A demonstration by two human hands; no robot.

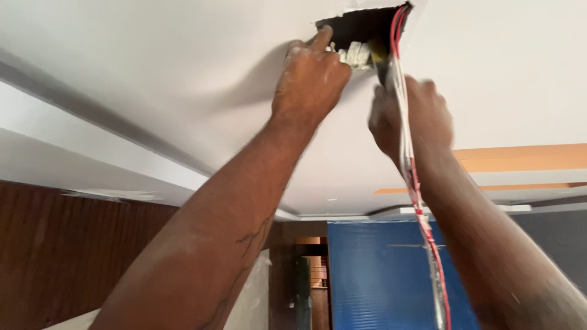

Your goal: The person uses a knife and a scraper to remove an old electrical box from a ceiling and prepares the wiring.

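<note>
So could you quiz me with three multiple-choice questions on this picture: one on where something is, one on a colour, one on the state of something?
1. Where is the left hand?
A. At the edge of the hole in the ceiling
B. Flat on the blue panel
C. Down by the wooden wall

2. What colours are the wires hanging from the hole?
A. Green and yellow
B. Red and white
C. All black

3. How do the wires run past the right hand?
A. Coiled on the floor
B. Cut off at the ceiling
C. Hanging down in front of it

Answers: 1 A, its fingers sit at the hole's rim. 2 B, red and white strands run side by side. 3 C, the bundle drops from the hole across the right hand and forearm.
</note>
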